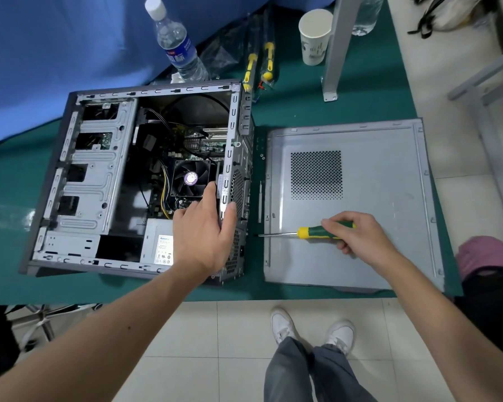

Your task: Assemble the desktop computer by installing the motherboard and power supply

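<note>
**Screwdriver lined up at the rear of the open case**

The right hand [357,235] gripped the green-and-yellow handle of a screwdriver [317,232], its fingers curled round it, with the shaft pointing left toward the rear panel of the computer case [99,181]. The tip sat just beside that panel, low down by the power supply [157,245]; whether it had met a screw could not be made out. The left hand [204,227] braced the case, fingers reaching inside over the rear edge and thumb pressed on the outer grille, clasping the wall between them.

The likely trouble from here was a slip: a tip not seated squarely could skid off the screw head and round it, or scratch the panel. If the bracing hand eased, the case might slide on the green mat [302,111] under the push. Loose screws [262,156] lay on the mat between the case and the removed side panel [375,213], and could easily be knocked away.

The case lay on its side, open upward. It held the motherboard [204,143] with its cooler fan [190,178], cabling, and the power supply in the near corner. Beyond stood a water bottle [176,44], capped, and a paper cup [315,36]; nothing was visible in the cup.
</note>
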The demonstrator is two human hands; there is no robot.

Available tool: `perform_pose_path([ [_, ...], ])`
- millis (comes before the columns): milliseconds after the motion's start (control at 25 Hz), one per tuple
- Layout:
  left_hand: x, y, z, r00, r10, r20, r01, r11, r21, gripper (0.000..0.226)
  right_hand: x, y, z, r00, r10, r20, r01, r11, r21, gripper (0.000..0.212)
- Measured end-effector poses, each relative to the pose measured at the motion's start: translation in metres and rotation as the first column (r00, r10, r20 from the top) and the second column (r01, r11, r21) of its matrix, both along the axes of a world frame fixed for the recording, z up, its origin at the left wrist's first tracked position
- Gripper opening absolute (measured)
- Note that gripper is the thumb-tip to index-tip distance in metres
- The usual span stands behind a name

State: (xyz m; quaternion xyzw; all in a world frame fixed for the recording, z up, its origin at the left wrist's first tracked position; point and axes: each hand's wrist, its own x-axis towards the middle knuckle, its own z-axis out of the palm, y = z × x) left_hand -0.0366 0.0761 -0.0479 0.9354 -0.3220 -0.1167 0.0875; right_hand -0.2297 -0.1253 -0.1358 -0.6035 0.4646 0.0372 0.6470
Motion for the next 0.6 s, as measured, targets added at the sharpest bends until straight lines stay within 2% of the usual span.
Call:
perform_pose_path([
  [80, 0.001, 0.0, -0.001, 1.0, 0.002, 0.006, -0.002, 1.0, 0.005, 0.069, -0.001, 0.0, 0.002, 0.989, -0.135, 0.062, 0.124, 0.98, 0.158, 0.029],
  [160, 0.001, 0.0, -0.001, 1.0, 0.002, 0.002, -0.002, 1.0, -0.002, 0.069, 0.002, 0.007, 0.006, 0.957, -0.261, 0.129, 0.181, 0.881, 0.437, 0.034],
  [200, 0.0, 0.0, 0.0, 1.0, 0.0, 0.002, 0.0, 1.0, -0.003, 0.069, 0.005, 0.01, 0.008, 0.951, -0.268, 0.151, 0.15, 0.834, 0.532, 0.035],
  [280, 0.0, 0.0, 0.0, 1.0, -0.001, 0.006, 0.001, 1.0, 0.0, 0.07, 0.017, 0.015, 0.013, 0.974, -0.123, 0.188, -0.011, 0.809, 0.588, 0.036],
  [320, 0.0, 0.0, -0.001, 1.0, 0.001, 0.007, -0.001, 1.0, 0.002, 0.07, 0.025, 0.019, 0.014, 0.981, -0.03, 0.19, -0.085, 0.818, 0.569, 0.033],
  [400, 0.001, 0.0, -0.002, 1.0, 0.003, 0.01, -0.003, 1.0, 0.004, 0.069, 0.045, 0.027, 0.014, 0.991, 0.076, 0.113, -0.119, 0.888, 0.444, 0.019],
  [480, 0.001, 0.0, -0.002, 1.0, 0.001, 0.006, -0.001, 1.0, 0.001, 0.069, 0.064, 0.035, 0.009, 0.992, 0.122, -0.016, -0.119, 0.986, 0.115, 0.013],
  [560, 0.001, 0.001, -0.002, 1.0, -0.001, 0.007, 0.001, 1.0, -0.002, 0.068, 0.078, 0.04, 0.003, 0.991, 0.116, -0.061, -0.125, 0.978, -0.169, 0.008],
  [600, 0.001, 0.001, -0.002, 1.0, 0.0, 0.009, 0.0, 1.0, -0.001, 0.068, 0.083, 0.041, -0.001, 0.991, 0.122, -0.053, -0.132, 0.963, -0.234, 0.007],
])
